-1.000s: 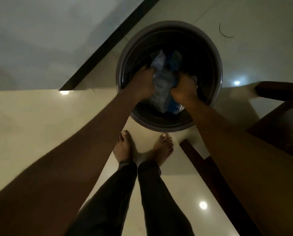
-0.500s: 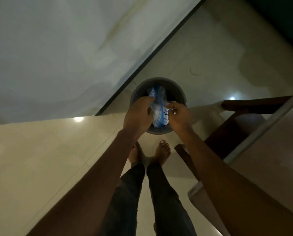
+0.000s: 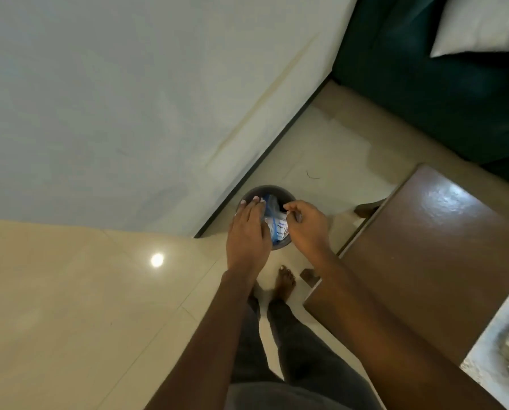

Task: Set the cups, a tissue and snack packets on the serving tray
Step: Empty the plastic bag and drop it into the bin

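Note:
I stand over a small dark round bin [image 3: 277,189] on the tiled floor. A blue and white snack packet [image 3: 274,224] is above the bin's mouth, held between both hands. My left hand [image 3: 248,233] holds its left side, fingers lying long over it and the thumb hidden. Thumb and forefinger of my right hand [image 3: 308,227] pinch its upper right corner. A pale patterned tray [image 3: 483,353] shows on the wooden table at the lower right; its contents are blurred.
A dark wooden table [image 3: 424,247] stands close on my right, one leg beside my bare feet. A white wall fills the upper left, meeting the floor at a dark skirting. A teal sofa [image 3: 424,84] with a white cushion [image 3: 483,22] sits at the back right.
My head has risen away from the bin, which now looks much smaller. Both hands came up out of the bin with the packet, and the table, tray and sofa have come into view.

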